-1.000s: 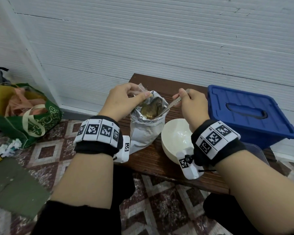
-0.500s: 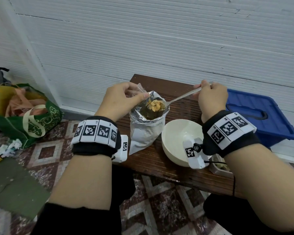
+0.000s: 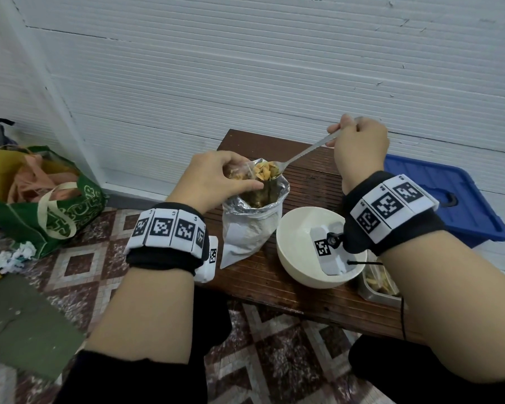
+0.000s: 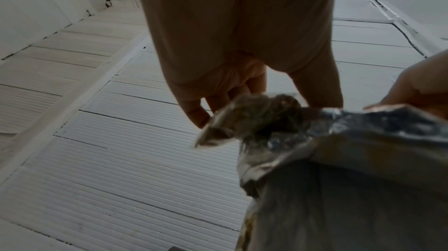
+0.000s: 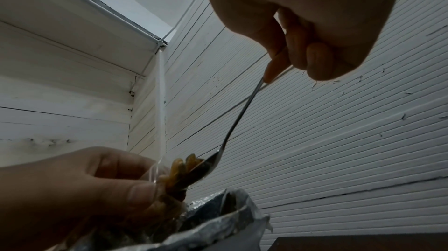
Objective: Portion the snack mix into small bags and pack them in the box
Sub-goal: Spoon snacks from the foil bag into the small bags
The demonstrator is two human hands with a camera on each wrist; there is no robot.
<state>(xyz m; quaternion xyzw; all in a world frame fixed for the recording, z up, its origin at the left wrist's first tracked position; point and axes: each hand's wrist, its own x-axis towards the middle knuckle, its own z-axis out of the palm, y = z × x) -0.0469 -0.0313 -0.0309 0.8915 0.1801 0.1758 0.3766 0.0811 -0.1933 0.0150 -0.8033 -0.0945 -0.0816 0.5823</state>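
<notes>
Loaded spoon (image 3: 277, 170) tipped against left-hand fingers (image 3: 247, 186), small bag (image 3: 242, 172) mouth

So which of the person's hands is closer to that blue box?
Right. The right hand, holding the spoon, is just left of the blue box; the left hand is farther off, at the foil bag.

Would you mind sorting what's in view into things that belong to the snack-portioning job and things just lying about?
Job in hand:
- spoon of snack mix, in the right hand
- small clear bag, held in the left hand
- foil bag
- blue box, lid on
- white bowl
- metal tin

Lying about:
- green tote bag
- crumpled paper
</notes>
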